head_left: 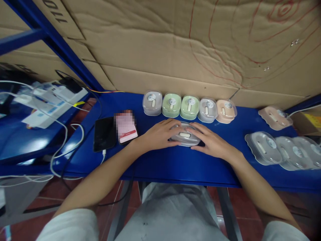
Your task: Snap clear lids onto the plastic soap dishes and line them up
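Observation:
A small grey plastic case with a clear lid [185, 135] lies on the blue table [160, 160] in front of me. My left hand [160, 134] presses on its left side with curled fingers. My right hand [210, 140] covers its right side the same way. Both hands grip the case together. Behind them stands a row of closed cases [189, 107]: grey, two green, grey and peach.
A black phone [104, 134] on a white cable and a pink phone [126, 127] lie left of my hands. Open clear lids and trays [283, 150] are spread at the right, a peach one [274, 117] behind. Cardboard lines the back wall. Cables and boxes crowd the left shelf.

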The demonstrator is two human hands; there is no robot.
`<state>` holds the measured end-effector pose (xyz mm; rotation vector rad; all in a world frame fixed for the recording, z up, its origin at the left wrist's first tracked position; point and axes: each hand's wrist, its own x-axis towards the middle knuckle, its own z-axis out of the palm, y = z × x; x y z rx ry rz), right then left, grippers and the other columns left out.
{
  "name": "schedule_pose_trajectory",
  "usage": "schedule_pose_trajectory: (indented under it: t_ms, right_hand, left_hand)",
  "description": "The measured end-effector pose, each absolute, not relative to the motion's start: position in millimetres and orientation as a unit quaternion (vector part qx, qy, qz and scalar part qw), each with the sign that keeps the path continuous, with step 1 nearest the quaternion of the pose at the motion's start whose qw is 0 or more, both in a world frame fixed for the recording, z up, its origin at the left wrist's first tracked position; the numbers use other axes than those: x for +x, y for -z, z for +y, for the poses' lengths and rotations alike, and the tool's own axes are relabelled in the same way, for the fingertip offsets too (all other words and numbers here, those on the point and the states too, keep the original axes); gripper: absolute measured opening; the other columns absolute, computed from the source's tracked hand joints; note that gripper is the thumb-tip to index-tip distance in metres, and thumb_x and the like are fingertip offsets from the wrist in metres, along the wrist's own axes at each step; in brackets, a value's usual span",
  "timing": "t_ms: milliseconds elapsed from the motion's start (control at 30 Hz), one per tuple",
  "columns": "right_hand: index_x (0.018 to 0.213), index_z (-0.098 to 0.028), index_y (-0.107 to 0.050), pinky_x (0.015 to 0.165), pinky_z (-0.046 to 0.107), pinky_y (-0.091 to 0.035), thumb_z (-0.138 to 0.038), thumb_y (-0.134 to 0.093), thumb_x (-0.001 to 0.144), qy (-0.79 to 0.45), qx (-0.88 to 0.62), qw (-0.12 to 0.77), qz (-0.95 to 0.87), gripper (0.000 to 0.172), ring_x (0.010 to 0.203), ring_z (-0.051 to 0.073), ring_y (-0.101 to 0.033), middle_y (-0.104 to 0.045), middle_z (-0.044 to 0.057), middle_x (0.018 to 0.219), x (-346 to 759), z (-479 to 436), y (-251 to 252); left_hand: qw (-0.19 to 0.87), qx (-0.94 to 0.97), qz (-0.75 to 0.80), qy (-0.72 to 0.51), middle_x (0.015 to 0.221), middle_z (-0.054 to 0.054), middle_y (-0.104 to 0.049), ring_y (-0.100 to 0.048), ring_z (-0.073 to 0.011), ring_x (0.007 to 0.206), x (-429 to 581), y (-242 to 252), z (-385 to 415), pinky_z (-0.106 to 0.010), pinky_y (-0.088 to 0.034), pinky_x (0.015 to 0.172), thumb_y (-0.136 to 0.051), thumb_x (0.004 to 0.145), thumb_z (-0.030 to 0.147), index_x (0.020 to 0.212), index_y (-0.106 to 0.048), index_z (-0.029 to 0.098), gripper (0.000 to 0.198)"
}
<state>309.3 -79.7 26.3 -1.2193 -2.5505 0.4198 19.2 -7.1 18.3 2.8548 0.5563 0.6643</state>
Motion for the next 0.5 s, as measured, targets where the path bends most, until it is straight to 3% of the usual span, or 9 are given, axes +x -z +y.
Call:
schedule_pose_trajectory:
  t_ms: [167, 500]
  right_hand:
    - [0.170, -0.043, -0.025, 0.127, 0.062, -0.040, -0.028, -0.070, 0.100, -0.125, -0.394, 0.152, -0.898, 0.084, 0.163, 0.033, -0.028, -0.022, 0.006, 0.179, 307, -80, -25]
    - [0.172, -0.038, -0.020, 0.130, 0.062, -0.037, -0.025, -0.066, 0.102, -0.087, -0.372, 0.145, -0.913, 0.085, 0.165, 0.034, -0.022, -0.014, 0.005, 0.180, 298, -81, -21]
  left_hand:
    - [0.029, 0.964, 0.184, -0.188, 0.126, -0.012, -0.064, -0.063, -0.0308, 0.117, 19, -26, -11, -0.044, -0.055, 0.099, -0.070, 0.100, 0.043, 0.123, -0.063, 0.021, 0.033]
    - [0.009, 0.974, 0.186, -0.128, 0.123, -0.014, -0.064, -0.062, -0.0329, 0.111, 21, -27, -11, -0.044, -0.055, 0.095, -0.080, 0.092, 0.049, 0.132, -0.064, 0.019, 0.052]
